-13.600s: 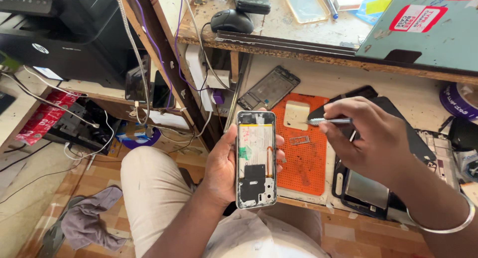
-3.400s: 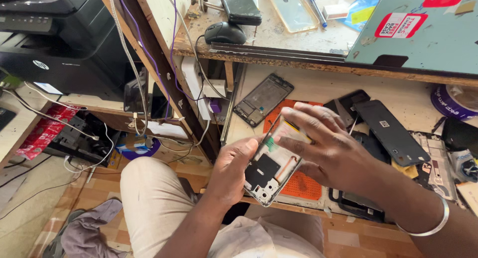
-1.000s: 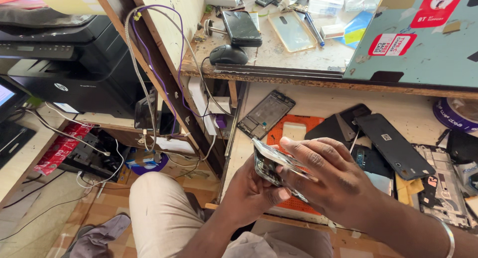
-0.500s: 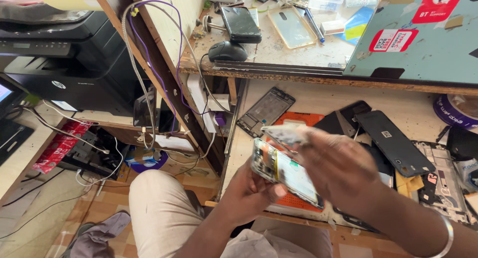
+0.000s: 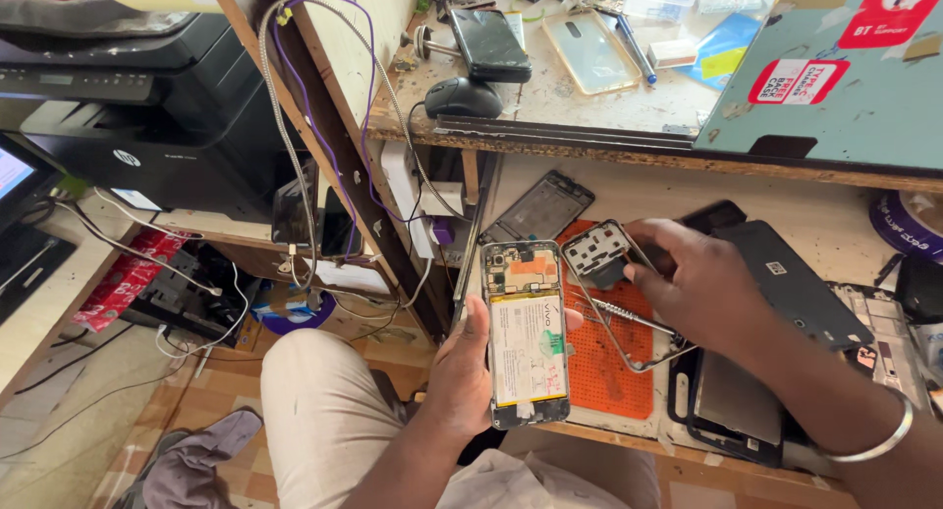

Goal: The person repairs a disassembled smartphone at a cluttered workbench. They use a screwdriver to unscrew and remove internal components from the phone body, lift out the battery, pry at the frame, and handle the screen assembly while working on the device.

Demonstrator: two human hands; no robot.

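Both forearms bare, no sleeves in view; left hand (image 5: 470, 371) without rings or watch; right hand (image 5: 709, 291) bare too, thin silver metal bangle (image 5: 872, 440) round right wrist; light beige trousers (image 5: 319, 406) over legs

Two red-and-white rectangular stickers (image 5: 798, 80) sit on the teal lid at upper right. A lit monitor screen (image 5: 12, 170) glows pale blue at far left, above a red printed package (image 5: 123, 278) lying on the lower shelf.
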